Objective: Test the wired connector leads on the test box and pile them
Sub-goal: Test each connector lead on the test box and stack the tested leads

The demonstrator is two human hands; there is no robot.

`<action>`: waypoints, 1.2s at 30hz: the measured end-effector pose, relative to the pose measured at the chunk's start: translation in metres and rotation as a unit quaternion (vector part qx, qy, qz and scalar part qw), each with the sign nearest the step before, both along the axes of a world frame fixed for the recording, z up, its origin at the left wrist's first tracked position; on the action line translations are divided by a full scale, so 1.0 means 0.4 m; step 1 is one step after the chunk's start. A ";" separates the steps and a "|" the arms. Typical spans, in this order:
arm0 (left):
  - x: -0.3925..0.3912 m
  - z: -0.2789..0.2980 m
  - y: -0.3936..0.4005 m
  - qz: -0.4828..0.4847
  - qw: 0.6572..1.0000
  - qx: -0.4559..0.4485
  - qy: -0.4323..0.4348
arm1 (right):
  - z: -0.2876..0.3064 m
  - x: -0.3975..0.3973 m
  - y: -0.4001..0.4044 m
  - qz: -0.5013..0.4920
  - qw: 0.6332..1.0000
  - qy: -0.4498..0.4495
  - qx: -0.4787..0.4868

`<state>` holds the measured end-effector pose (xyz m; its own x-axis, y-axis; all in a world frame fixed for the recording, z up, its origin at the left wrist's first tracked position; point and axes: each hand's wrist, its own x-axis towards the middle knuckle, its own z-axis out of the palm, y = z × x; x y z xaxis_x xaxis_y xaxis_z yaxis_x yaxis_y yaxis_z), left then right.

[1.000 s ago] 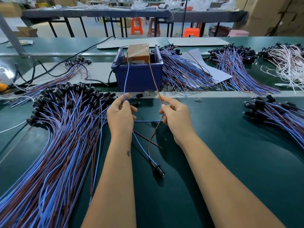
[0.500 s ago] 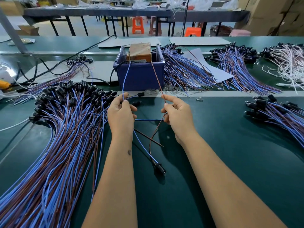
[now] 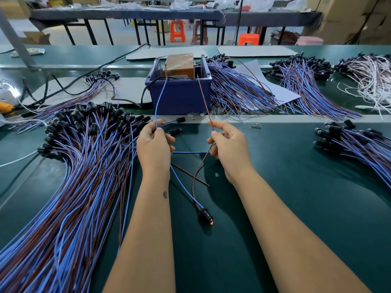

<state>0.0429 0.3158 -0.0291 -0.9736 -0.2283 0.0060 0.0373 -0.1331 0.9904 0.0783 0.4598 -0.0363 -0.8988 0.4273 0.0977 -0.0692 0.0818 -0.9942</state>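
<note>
The lead under test is a blue wire (image 3: pixel 159 96) and a brown wire (image 3: pixel 203 98) that join at a black connector (image 3: pixel 206 214), which lies on the green desk (image 3: pixel 296 197) between the two forearms and shows a small orange glow at its tip. The left hand (image 3: pixel 155 146) pinches the blue wire between thumb and fingers; above the pinch the wire arcs up to the top of the orange-brown test box (image 3: pixel 179 63). The right hand (image 3: pixel 229 148) pinches the brown wire the same way, and that wire runs straight up toward the box's near right side. Whether the wire ends actually touch contacts on the box is too small to tell. The test box sits inside a dark blue plastic bin (image 3: pixel 179 96) at the far edge of the desk, with a black cable (image 3: pixel 146 92) running into the bin from the left. Two more wires, one blue and one brown, stick out rightward from under the left hand. To the left, a large pile of blue-and-brown leads (image 3: pixel 69 176) fans across the desk, black connectors bunched at its far end. A smaller pile of the same leads (image 3: pixel 359 144) lies at the right edge. Beyond the bin, on a farther strip of desk, more blue-and-brown bundles (image 3: pixel 239 89) rest partly on a white sheet (image 3: pixel 275 89), with a bundle of white wires (image 3: pixel 372 81) at far right. Orange stools (image 3: pixel 177 30) stand beneath a table in the background
</note>
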 end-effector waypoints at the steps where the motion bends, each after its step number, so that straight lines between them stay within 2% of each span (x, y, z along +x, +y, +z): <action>1: 0.000 0.000 0.000 0.000 1.000 -0.001 0.000 | 0.001 0.001 0.000 0.001 1.000 -0.001 0.001; 26: 0.003 0.005 0.001 -0.003 1.000 0.010 0.000 | 0.014 0.008 -0.004 0.008 1.000 -0.001 0.012; 33: 0.037 0.034 0.058 -0.162 0.981 -0.084 0.061 | 0.025 0.030 -0.029 0.010 0.994 0.098 0.049; 36: 0.049 0.039 0.075 -0.186 0.978 -0.060 0.074 | 0.028 0.035 -0.033 0.013 0.992 0.119 0.036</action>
<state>0.0626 0.3458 -0.0137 -0.9755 0.1532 0.1581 0.1523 -0.0489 0.9871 0.0922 0.4465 -0.0250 -0.8571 0.3887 0.3382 -0.3047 0.1470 -0.9411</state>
